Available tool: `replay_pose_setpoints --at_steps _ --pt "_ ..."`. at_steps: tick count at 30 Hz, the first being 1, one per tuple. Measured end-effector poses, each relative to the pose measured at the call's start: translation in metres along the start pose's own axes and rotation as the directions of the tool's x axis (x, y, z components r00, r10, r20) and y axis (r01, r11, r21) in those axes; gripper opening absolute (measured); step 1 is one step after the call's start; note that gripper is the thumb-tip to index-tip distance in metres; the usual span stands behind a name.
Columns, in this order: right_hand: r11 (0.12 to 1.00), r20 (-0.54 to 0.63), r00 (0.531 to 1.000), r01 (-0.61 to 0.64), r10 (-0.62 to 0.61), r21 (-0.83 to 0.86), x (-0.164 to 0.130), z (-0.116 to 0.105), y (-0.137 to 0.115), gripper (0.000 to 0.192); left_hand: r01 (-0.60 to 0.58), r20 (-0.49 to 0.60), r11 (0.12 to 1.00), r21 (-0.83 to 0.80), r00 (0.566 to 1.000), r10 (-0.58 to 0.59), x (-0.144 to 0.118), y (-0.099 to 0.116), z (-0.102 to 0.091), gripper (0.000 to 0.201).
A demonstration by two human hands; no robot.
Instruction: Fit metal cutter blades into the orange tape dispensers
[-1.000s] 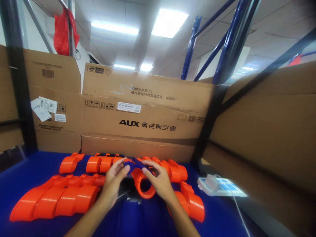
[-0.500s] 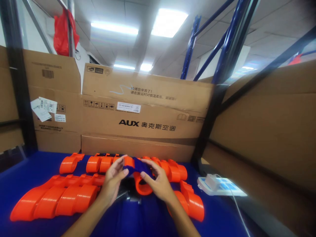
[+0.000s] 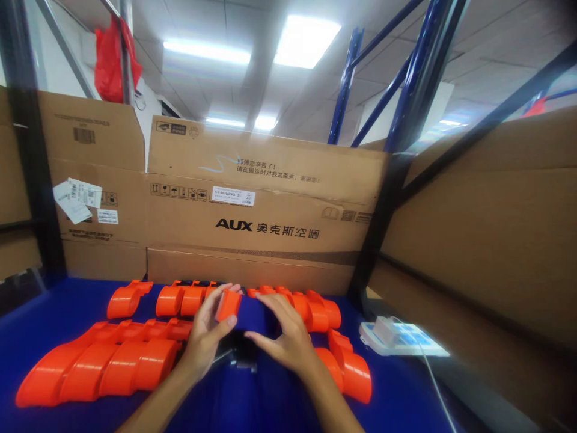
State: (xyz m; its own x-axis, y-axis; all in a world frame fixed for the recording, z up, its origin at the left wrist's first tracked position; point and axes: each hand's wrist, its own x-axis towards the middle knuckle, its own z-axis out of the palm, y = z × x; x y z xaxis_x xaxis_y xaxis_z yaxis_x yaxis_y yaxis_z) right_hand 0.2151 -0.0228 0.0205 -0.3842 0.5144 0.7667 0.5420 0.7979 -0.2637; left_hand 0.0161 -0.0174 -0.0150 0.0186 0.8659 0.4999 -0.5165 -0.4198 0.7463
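We see the left hand [image 3: 205, 337] with its fingers curled round an orange plastic piece [image 3: 228, 305], thumb on its front. The piece stands up and leans a little to the right, just above the thumb. The right hand [image 3: 283, 338] lies half open, fingers spread on a dark blue part [image 3: 252, 314] beside the piece. Rows of orange parts [image 3: 99, 367] lie on the blue table [image 3: 396, 391].

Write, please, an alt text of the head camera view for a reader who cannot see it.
Two bare hands meet over a blue table: the left hand pinches an orange plastic part, the right hand lies on a dark blue piece beside it. Rows of orange curved parts flank them, before an AUX cardboard box.
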Motion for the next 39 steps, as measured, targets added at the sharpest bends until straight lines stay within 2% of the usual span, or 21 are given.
replay_pose_setpoints --at_steps 5,12,16,23,30,32,35,37,39 --pt "0.986 -0.043 0.994 0.095 -0.101 -0.135 -0.003 0.004 0.001 0.062 -0.049 -0.04 0.986 0.16 0.998 0.056 0.0 -0.004 -0.002 0.047" --pt "0.972 -0.051 0.983 0.163 -0.174 -0.172 -0.004 0.008 0.0 0.063 -0.12 -0.047 0.943 0.31 0.989 0.141 0.0 0.0 -0.003 0.035" --pt "0.969 -0.05 0.98 0.183 -0.194 -0.167 -0.004 0.008 -0.001 0.061 -0.14 -0.054 0.928 0.344 0.984 0.169 0.0 0.0 -0.004 0.036" --pt "0.978 -0.049 0.984 0.163 -0.17 -0.129 -0.005 0.009 -0.003 0.058 -0.117 -0.079 0.935 0.334 0.985 0.152 0.0 0.003 -0.005 0.037" --pt "0.991 -0.054 0.992 0.106 -0.111 -0.087 -0.004 0.007 -0.007 0.06 -0.069 -0.091 0.966 0.249 0.991 0.094 0.0 0.004 -0.003 0.041" --pt "0.996 -0.08 0.994 0.068 -0.072 -0.052 -0.005 0.006 -0.007 0.063 -0.056 -0.037 0.978 0.2 0.997 0.064 -0.001 0.003 -0.001 0.053" --pt "0.997 -0.147 0.987 -0.054 0.062 0.057 -0.005 0.007 -0.006 0.062 -0.039 0.092 0.993 0.107 0.995 0.029 -0.003 0.001 0.002 0.078" --pt "0.973 -0.193 0.965 -0.14 0.175 0.182 -0.007 0.012 -0.004 0.053 -0.026 0.165 0.991 0.131 0.986 0.004 -0.006 -0.003 0.005 0.086" --pt "0.926 -0.218 0.934 -0.208 0.284 0.315 -0.009 0.02 0.0 0.044 -0.017 0.218 0.971 0.24 0.975 -0.037 -0.009 -0.005 0.006 0.084"
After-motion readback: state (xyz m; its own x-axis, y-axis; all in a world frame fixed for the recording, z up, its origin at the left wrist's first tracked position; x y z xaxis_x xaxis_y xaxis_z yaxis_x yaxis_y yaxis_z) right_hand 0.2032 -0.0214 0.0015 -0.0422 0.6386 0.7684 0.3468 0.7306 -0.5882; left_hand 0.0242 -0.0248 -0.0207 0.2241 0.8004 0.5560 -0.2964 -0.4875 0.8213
